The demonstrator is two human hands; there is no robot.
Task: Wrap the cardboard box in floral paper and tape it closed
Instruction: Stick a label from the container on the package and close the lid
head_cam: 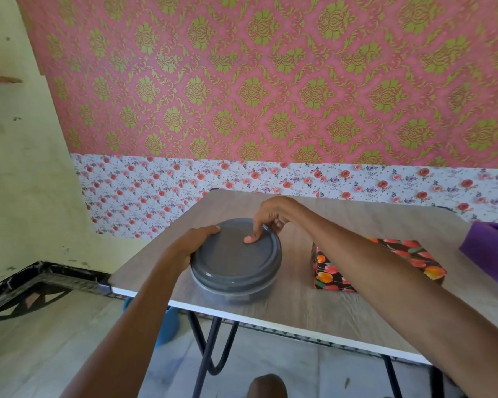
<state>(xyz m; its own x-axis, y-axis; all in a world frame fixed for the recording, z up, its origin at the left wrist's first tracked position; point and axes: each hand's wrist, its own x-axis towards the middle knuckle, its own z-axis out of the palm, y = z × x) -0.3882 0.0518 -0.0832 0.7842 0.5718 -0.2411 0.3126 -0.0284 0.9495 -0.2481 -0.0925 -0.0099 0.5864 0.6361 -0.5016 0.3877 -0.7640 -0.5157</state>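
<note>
A box wrapped in dark floral paper with red and orange tulips (pixel 385 264) lies on the wooden table (pixel 314 305), right of centre, partly hidden by my right forearm. A round grey lidded container (pixel 236 261) stands near the table's left front edge. My left hand (pixel 194 239) grips the container's left rim. My right hand (pixel 266 219) reaches across and holds the far rim, thumb pressed on the lid. Neither hand touches the wrapped box.
A purple object (pixel 489 248) sits at the table's right edge. The table stands on black hairpin legs (pixel 213 349). Something blue (pixel 167 326) is on the floor under the left corner. Patterned wallpaper covers the wall behind.
</note>
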